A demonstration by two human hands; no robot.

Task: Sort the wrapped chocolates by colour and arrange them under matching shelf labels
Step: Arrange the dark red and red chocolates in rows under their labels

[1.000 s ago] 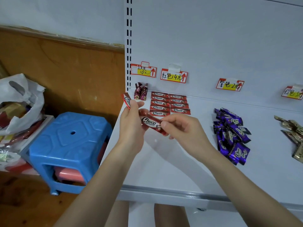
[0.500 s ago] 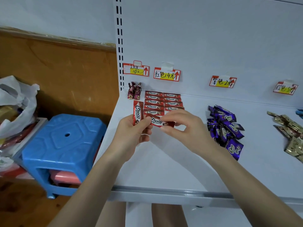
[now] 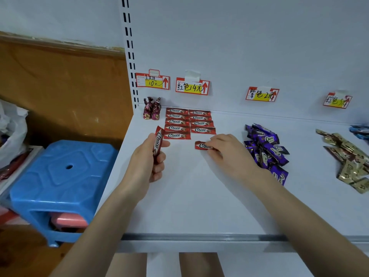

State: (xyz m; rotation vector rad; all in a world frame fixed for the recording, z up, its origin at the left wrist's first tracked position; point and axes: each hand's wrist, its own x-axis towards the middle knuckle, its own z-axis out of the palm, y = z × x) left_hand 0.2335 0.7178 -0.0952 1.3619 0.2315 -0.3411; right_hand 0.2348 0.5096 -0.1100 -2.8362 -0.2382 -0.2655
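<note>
Your right hand (image 3: pixel 229 154) pinches a red chocolate (image 3: pixel 200 145) flat on the shelf (image 3: pixel 189 196), at 6 o'clock of the red rows (image 3: pixel 187 122). Your left hand (image 3: pixel 145 162) grips a second red bar (image 3: pixel 158 141) upright, at 9 o'clock of that chocolate. The purple heap (image 3: pixel 265 146) lies at 3 o'clock of your right hand.

1. We see nine red "Choco" bars (image 3: pixel 187 122) lying flat in two neat columns, five on the left and four on the right, under the red label (image 3: pixel 192 86).
2. A loose red bar (image 3: pixel 200 145) lies level just in front of the right column, pinched by the right hand (image 3: pixel 229 152).
3. An upright red bar (image 3: pixel 158 141) stands on end in the left hand (image 3: pixel 147 160).
4. Purple bars (image 3: pixel 267 148) lie heaped under the purple label (image 3: pixel 262 94); gold bars (image 3: pixel 347 160) are piled farther right.
5. Two maroon twist sweets (image 3: pixel 152 108) stand under the "10" label (image 3: pixel 152 81).
</note>
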